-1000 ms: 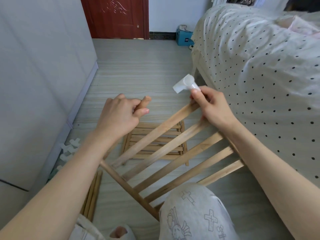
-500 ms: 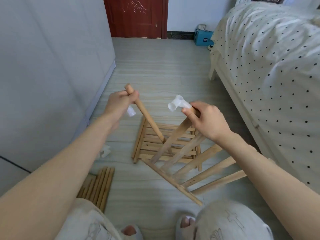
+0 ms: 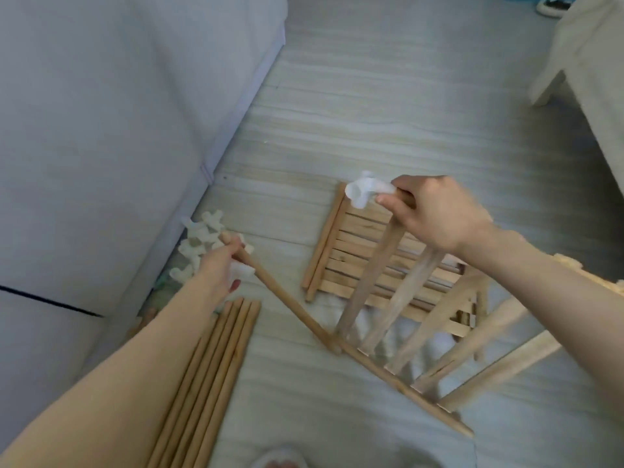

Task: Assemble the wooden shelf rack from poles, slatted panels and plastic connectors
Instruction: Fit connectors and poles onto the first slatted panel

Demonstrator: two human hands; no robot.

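My right hand [image 3: 435,214] grips the top rail of a slatted wooden panel [image 3: 398,298] held tilted above the floor. A white plastic connector [image 3: 363,190] sits on that rail's end, just left of my fingers. My left hand [image 3: 219,265] holds a wooden pole [image 3: 287,298] near its upper end, with a small white connector [image 3: 241,269] against the palm. The pole slants down to the panel's lower corner. My left hand is low, beside a heap of white connectors [image 3: 199,241]. A second slatted panel [image 3: 341,251] lies flat on the floor behind.
A bundle of several wooden poles [image 3: 209,373] lies on the floor under my left forearm. A grey cabinet [image 3: 101,130] fills the left side. A bed's corner and leg [image 3: 553,86] stand at the upper right. Pale striped floor [image 3: 371,113] stretches ahead.
My left hand has dropped to the left with the pole, down to the connector heap on the floor. My view has tipped downward. My right hand keeps its grip on the panel.
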